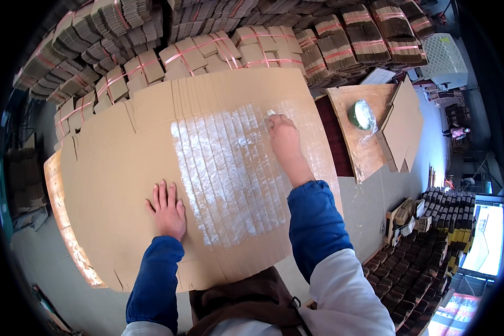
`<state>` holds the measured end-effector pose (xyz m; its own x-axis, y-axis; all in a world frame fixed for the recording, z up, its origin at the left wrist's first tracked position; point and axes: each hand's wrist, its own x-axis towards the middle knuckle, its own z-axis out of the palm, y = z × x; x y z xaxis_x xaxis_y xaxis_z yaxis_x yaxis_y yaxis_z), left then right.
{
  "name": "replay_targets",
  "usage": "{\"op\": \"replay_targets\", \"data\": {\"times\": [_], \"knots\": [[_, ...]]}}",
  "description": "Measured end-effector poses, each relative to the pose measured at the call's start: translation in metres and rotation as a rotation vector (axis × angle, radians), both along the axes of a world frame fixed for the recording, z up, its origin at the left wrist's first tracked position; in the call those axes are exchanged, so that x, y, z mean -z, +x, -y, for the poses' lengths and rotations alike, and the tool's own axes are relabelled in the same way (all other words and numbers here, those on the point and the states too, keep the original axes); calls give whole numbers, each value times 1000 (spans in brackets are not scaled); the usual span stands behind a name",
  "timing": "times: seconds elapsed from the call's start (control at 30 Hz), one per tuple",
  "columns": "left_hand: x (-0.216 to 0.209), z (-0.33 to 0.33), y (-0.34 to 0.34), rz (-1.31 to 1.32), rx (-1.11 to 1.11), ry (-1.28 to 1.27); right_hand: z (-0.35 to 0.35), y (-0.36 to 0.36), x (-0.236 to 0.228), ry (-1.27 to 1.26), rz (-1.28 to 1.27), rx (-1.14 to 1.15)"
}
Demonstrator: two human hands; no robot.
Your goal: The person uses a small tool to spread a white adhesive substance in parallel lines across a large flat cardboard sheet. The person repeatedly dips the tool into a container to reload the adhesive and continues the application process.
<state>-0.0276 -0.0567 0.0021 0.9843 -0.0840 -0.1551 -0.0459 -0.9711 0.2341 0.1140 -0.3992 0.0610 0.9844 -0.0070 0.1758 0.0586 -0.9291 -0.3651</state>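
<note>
A large flat sheet of brown cardboard (112, 185) lies before me, marked with crease lines. Across its middle and right spreads a streaky, shiny white coating (224, 173) that looks wet. My left hand (169, 215) rests flat on the bare cardboard left of the coating, its fingers spread. Near the far right part of the coating, my right hand (285, 140) is closed, fingertips down at the sheet. A small whitish piece (270, 113) shows at those fingertips; its kind is too small to tell.
Strapped bundles of folded cardboard (196, 53) are piled along the far side. On the right, a wooden board (341, 106) bears a green round container (362, 115) wrapped in clear plastic, beside cardboard pieces (406, 129). Dark stacked bundles (414, 252) stand at lower right. A person (458, 132) is in the distance.
</note>
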Motion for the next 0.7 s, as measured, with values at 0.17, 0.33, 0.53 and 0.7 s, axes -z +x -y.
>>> {"op": "replay_targets", "data": {"times": [0.17,0.33,0.53,0.7], "knots": [[8,-5,-2,37,7,-9,-15,-8,2,188,94,-364],[6,-5,-1,20,4,-15,79,20,9,0,13,39],[2,-1,1,-9,7,-1,79,13,15,39,46,-152],[2,3,1,2,14,-8,182,31,21,-54,8,54]]}}
